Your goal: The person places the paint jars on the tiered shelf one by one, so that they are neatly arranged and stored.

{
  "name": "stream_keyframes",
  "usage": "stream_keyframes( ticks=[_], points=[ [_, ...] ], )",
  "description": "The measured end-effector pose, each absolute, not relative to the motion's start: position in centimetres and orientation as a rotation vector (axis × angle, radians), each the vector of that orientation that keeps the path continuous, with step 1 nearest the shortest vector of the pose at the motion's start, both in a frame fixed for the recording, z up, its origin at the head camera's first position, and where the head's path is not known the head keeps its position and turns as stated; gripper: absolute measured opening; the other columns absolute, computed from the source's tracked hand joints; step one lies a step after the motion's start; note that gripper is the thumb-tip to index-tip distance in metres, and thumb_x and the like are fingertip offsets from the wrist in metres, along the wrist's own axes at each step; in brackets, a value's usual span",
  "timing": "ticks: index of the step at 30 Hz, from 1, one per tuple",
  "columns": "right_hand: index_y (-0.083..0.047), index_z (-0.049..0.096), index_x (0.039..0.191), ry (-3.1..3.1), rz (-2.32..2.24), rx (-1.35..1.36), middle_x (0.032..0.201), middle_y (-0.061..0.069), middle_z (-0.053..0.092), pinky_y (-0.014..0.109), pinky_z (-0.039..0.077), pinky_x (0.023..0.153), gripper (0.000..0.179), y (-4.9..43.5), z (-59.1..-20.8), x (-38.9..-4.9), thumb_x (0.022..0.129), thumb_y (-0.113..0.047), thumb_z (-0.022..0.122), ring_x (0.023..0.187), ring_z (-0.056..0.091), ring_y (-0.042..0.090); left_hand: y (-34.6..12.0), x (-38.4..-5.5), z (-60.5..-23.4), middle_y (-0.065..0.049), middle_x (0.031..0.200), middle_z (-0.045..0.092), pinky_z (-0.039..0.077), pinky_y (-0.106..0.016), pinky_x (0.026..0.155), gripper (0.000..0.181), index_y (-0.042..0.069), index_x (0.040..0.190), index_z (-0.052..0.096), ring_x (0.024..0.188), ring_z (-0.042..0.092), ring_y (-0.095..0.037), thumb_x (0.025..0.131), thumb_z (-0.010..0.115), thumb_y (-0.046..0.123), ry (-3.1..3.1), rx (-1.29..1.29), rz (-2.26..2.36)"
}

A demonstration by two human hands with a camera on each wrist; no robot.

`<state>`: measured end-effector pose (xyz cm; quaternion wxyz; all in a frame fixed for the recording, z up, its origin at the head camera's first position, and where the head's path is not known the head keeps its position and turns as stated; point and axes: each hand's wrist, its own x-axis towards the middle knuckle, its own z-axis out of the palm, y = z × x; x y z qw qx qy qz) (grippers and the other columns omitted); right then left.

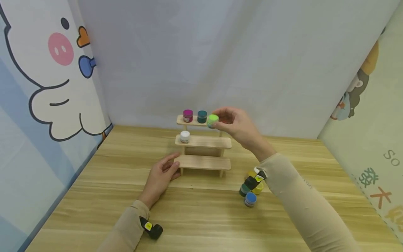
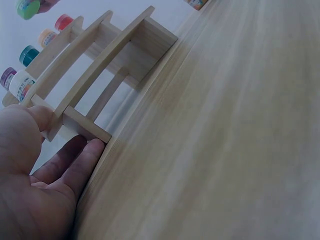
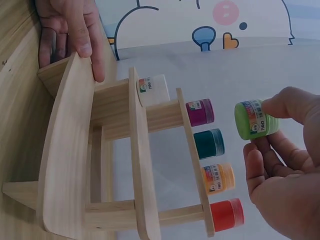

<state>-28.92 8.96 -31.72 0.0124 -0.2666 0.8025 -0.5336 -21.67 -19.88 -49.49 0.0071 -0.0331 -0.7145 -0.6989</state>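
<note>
A three-step wooden display stand (image 1: 204, 162) stands on the table. My left hand (image 1: 160, 176) grips the left end of its lowest step, thumb on top and fingers down by the leg. With thumb and fingertips, my right hand (image 1: 242, 129) pinches a light green paint jar (image 3: 256, 119), held just off the top step in the right wrist view. That step carries a purple jar (image 3: 200, 111), a teal jar (image 3: 209, 143), an orange jar (image 3: 218, 178) and a red jar (image 3: 227, 214). On the middle step's left end sits a white jar (image 1: 184, 137).
To the right of the stand, several more jars cluster on the wooden table (image 1: 201, 217), partly hidden by the right wrist camera. Among them are a blue jar (image 1: 250, 199) and a yellow jar (image 1: 258, 189). A pale curtain (image 1: 189, 63) hangs behind the stand.
</note>
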Motion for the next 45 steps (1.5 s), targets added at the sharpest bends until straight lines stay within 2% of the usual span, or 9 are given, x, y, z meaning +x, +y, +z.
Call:
stream_keyframes(
  ticks=[6,12,17,22,30,45],
  points=[
    [-0.004,0.072,0.137,2.491,-1.686,-0.785,0.129,0.013,0.073,0.035,0.066,0.092,0.032,7.6,-33.2,-29.2,0.106,-0.01,0.078,0.113,0.071,0.031,-19.9,-21.6,-49.3,-0.027,0.152,0.062,0.067,-0.031,0.102,0.045,0.014,0.161,0.06,0.138,0.066,-0.036,0.116,0.063,0.016,-2.248,-0.11,-2.181],
    [0.0,0.07,0.14,2.533,-1.688,-0.739,0.131,0.016,0.074,0.031,0.067,0.095,0.035,6.4,-34.5,-29.2,0.106,-0.007,0.078,0.114,0.074,0.029,-19.8,-21.5,-49.2,-0.027,0.153,0.062,0.066,-0.033,0.104,0.045,0.014,0.162,0.059,0.14,0.065,-0.038,0.117,0.063,0.017,-2.252,-0.116,-2.175],
    [0.0,0.07,0.142,2.532,-1.702,-0.682,0.136,0.016,0.073,0.033,0.069,0.097,0.037,5.6,-35.6,-29.2,0.106,-0.005,0.078,0.117,0.075,0.031,-19.9,-21.6,-49.3,-0.027,0.153,0.062,0.066,-0.032,0.102,0.045,0.014,0.161,0.06,0.14,0.065,-0.038,0.116,0.064,0.016,-2.249,-0.117,-2.174],
    [-0.002,0.071,0.143,2.518,-1.726,-0.644,0.133,0.016,0.074,0.035,0.068,0.098,0.039,4.8,-36.5,-29.0,0.105,-0.003,0.078,0.117,0.074,0.03,-19.9,-21.6,-49.4,-0.025,0.153,0.063,0.067,-0.031,0.102,0.045,0.015,0.161,0.06,0.139,0.066,-0.037,0.116,0.064,0.016,-2.248,-0.12,-2.177],
    [-0.001,0.07,0.146,2.522,-1.746,-0.62,0.137,0.017,0.073,0.041,0.064,0.108,0.041,3.9,-37.7,-28.8,0.105,-0.001,0.077,0.123,0.071,0.031,-19.9,-21.6,-49.2,-0.028,0.152,0.062,0.067,-0.032,0.101,0.045,0.011,0.16,0.06,0.137,0.067,-0.039,0.116,0.064,0.014,-2.229,-0.127,-2.17],
    [0.0,0.069,0.146,2.513,-1.77,-0.608,0.138,0.018,0.073,0.039,0.063,0.111,0.041,3.6,-39.2,-29.1,0.105,0.002,0.075,0.128,0.07,0.032,-20.1,-21.7,-49.5,-0.025,0.151,0.064,0.067,-0.032,0.101,0.045,0.014,0.16,0.06,0.136,0.068,-0.036,0.116,0.064,0.014,-2.222,-0.125,-2.196]
  ],
)
